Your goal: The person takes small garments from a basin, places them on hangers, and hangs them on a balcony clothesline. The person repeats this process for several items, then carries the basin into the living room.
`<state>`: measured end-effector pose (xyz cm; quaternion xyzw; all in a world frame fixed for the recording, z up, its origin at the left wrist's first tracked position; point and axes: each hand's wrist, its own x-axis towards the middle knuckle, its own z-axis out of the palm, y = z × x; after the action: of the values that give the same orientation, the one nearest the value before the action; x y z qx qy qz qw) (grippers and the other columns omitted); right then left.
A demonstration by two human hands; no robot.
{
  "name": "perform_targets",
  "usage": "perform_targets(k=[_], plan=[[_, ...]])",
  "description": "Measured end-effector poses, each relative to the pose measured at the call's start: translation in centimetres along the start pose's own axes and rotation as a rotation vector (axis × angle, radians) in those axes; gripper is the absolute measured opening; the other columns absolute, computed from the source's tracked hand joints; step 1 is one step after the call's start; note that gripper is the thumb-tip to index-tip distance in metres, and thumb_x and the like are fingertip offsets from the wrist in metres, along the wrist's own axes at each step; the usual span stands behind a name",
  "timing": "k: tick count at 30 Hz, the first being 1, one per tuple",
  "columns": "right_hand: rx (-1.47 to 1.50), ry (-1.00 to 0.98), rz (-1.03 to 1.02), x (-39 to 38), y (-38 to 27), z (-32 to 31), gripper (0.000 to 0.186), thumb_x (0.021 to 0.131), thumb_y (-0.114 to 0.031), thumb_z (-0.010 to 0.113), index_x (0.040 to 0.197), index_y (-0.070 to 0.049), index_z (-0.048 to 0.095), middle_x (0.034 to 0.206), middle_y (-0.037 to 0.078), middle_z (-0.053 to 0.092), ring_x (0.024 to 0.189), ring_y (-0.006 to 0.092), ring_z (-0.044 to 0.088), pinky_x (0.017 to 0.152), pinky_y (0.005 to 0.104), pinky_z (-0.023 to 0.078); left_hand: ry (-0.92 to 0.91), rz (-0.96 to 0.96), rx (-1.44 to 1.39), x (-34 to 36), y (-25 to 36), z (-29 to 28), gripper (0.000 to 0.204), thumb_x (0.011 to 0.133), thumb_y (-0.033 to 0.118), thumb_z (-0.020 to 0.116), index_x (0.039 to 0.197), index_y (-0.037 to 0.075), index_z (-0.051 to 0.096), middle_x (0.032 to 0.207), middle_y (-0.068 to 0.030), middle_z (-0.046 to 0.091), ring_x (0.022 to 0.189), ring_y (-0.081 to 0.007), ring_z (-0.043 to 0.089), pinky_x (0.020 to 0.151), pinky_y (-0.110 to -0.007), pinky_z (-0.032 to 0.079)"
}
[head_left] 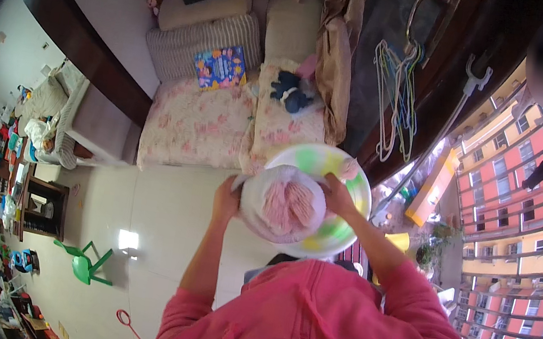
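Pink sleeves: your jacket sleeves (195, 303) are pushed up, and both bare forearms reach away from you toward the middle.
Left hand: your left hand (227, 199) grasps the near-left side of the bundle, fingers curled against it; the fingertips are partly hidden.
Right hand: your right hand (338, 197) grasps the bundle's right edge; you cannot tell from here how tightly those fingers close.
Bundle: the white-and-pink bundle (287, 206) sits between your hands, whitish outside with folded, ribbed pink fabric in its middle.
Basin: just beyond and to the right, the white basin (365, 195) with green and yellow patches is partly covered by the bundle; whether they touch is unclear. A small pink item (350, 169) shows at its far right side.
Left floor: on the pale tiles (168, 224), well apart from you, stands a green chair (85, 261).
Far right: clothes hangers (393, 103) hang together, left of a hooked pole (453, 114).
Far sofa: the floral sofa cover (195, 125) bears a blue picture book (221, 68) and a dark blue soft toy (288, 91).
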<state>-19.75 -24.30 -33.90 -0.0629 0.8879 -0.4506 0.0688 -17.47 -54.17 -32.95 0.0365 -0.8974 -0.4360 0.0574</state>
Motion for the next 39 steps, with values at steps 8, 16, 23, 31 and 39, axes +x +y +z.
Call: perform_targets(k=[8,16,23,31,39], plan=[[0.144,0.266,0.026,-0.9,-6.0,0.0,0.023,0.084,-0.011,0.05,0.105,-0.004,0.043,0.09,0.027,0.054,0.086,0.0449,0.052,0.073,0.0457,0.042,0.291,0.044,0.027,-0.6,6.3,1.9,0.029,0.084,0.012,0.045,0.113,0.009,0.047,0.102,-0.0151,0.056,0.088,-0.0358,0.056,0.073,-0.042,0.044],[0.084,0.294,0.162,-2.4,-2.8,2.8,0.029,0.085,-0.013,0.048,0.111,-0.006,0.037,0.089,0.028,0.054,0.083,0.047,0.052,0.068,0.0487,0.041,-0.147,-0.128,-0.579,-4.1,6.6,5.3,0.075,0.068,0.015,0.068,0.129,0.008,0.026,0.109,-0.0134,0.052,0.103,-0.0266,0.05,0.085,-0.039,0.042],[0.178,0.103,-0.06,-3.8,-8.4,1.5,0.029,0.082,-0.016,0.055,0.106,-0.006,0.042,0.086,0.025,0.055,0.078,0.0427,0.055,0.064,0.0449,0.044,0.076,-0.129,-0.376,1.4,0.7,4.9,0.076,0.058,0.017,0.075,0.121,-0.001,0.036,0.112,-0.0204,0.052,0.102,-0.0288,0.053,0.085,-0.036,0.043],[0.183,0.371,-0.073,-1.6,-7.0,-2.7,0.029,0.083,-0.027,0.055,0.1,-0.006,0.047,0.083,0.02,0.059,0.073,0.0378,0.059,0.062,0.0436,0.046,-0.231,-0.051,-1.028,-0.4,11.1,-2.1,0.067,0.07,0.008,0.067,0.128,0.001,0.034,0.116,-0.0149,0.051,0.105,-0.0265,0.051,0.09,-0.035,0.04],[-0.018,0.099,0.035,-1.6,-3.2,-3.0,0.034,0.078,-0.022,0.054,0.109,-0.011,0.047,0.093,0.02,0.059,0.08,0.0385,0.058,0.071,0.0473,0.046,-0.043,-0.136,-0.017,0.6,0.6,2.0,0.03,0.08,0.018,0.058,0.104,0.0,0.055,0.096,-0.0186,0.061,0.089,-0.0293,0.059,0.077,-0.037,0.045]])
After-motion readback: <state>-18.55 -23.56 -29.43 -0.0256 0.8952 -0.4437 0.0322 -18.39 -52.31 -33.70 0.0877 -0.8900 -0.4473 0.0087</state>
